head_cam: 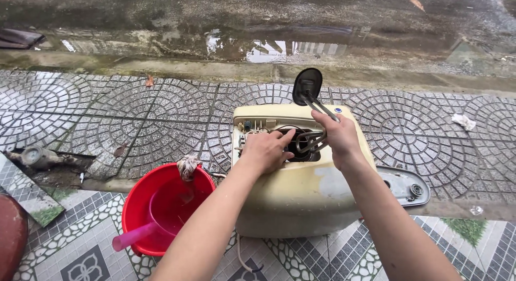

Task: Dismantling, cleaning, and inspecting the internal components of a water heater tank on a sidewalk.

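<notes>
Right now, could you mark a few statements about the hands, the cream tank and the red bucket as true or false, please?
1. The right hand grips metal rods of a heating element that has a dark oval plate at its far end. True.
2. The left hand is inside the red bucket. False: it rests at the opening of the cream tank.
3. A pink scoop lies in the bucket. True.
4. The bucket stands to the right of the tank. False: it stands to its left.
5. A rag hangs over the bucket's rim. True.
</notes>
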